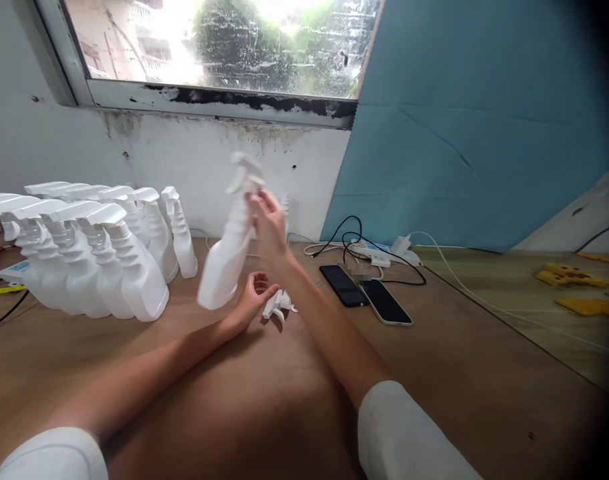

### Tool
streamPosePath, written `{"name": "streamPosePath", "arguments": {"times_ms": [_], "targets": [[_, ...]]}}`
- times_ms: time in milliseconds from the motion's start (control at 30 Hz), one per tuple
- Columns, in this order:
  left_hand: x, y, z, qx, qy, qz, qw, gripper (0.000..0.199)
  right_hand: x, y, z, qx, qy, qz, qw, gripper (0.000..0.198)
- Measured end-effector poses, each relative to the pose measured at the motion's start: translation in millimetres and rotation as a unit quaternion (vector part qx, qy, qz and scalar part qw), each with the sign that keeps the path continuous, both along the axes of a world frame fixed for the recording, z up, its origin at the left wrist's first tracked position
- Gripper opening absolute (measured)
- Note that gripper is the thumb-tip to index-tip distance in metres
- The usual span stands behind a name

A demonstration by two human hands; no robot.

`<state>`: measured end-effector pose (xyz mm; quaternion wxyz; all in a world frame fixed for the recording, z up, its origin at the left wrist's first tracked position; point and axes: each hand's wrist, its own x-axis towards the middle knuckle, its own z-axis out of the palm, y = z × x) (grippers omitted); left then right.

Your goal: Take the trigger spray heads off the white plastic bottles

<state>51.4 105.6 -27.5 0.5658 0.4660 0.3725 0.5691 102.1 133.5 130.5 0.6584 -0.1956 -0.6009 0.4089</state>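
1. While your right hand [268, 223] was raised above the surface [264, 400], its fingers [262, 200] were closed on the neck of a white spray bottle [227, 253], just under the trigger head [244, 175]. Gripped there, the bottle hung tilted in the air with its base swung down and to your left, clear of the wood.

2. Your left hand [252, 300] lay low near the bottle's base, palm turned up and fingers loosely curled, holding nothing. It looked placed to catch or steady the bottom; whether it touched the bottle, I could not tell.

3. Just beside that hand, a loose trigger sprayer [279, 305] lay on its side on the surface, within easy reach of either hand.

4. To your left, a group of capped bottles [104, 267] stood upright, packed close in rows against the wall with their heads all pointing one way. That kept them out from under your arms.

5. To your right, two phones [367, 293] lay flat, side by side, with cables [354, 243] and a charger [402, 248] behind them near the blue panel [474, 133], well apart from the bottles.

6. Yellow pieces [574, 275] rested on the far right edge, away from both hands.
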Motion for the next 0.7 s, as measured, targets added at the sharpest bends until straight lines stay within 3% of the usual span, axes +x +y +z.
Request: {"name": "streamPosePath", "arguments": {"times_ms": [100, 200, 333, 500, 600, 700], "targets": [[0.9, -2.7, 3.5, 0.037, 0.009, 0.025, 0.999, 0.067, 45.9, 4.8, 13.2, -0.046, 0.093, -0.083, 0.991, 0.024], [-0.6, -9.3, 8.4, 0.128, 0.029, 0.052, 0.99, 0.093, 73.4, 11.3, 13.3, -0.053, 0.137, -0.189, 0.971, 0.035], [-4.5, -18.6, 11.3, 0.219, 0.112, 0.066, 0.967, 0.084, 78.3, 16.5, 2.4, -0.083, 0.15, -0.236, 0.956, 0.037], [-15.1, -16.2, 6.5, 0.169, 0.133, 0.059, 0.975, 0.05, 72.7, 8.0, 2.0, -0.071, 0.136, -0.127, 0.98, 0.034], [-20.0, -10.6, 3.3, 0.153, 0.099, 0.05, 0.982, 0.049, 81.6, 0.5, 8.2, -0.063, 0.054, -0.015, 0.996, 0.038], [-19.5, -7.9, 1.8, 0.141, 0.054, 0.029, 0.988, 0.055, 93.3, 1.0, 10.5, -0.061, -0.003, 0.038, 0.997, 0.041]]}}
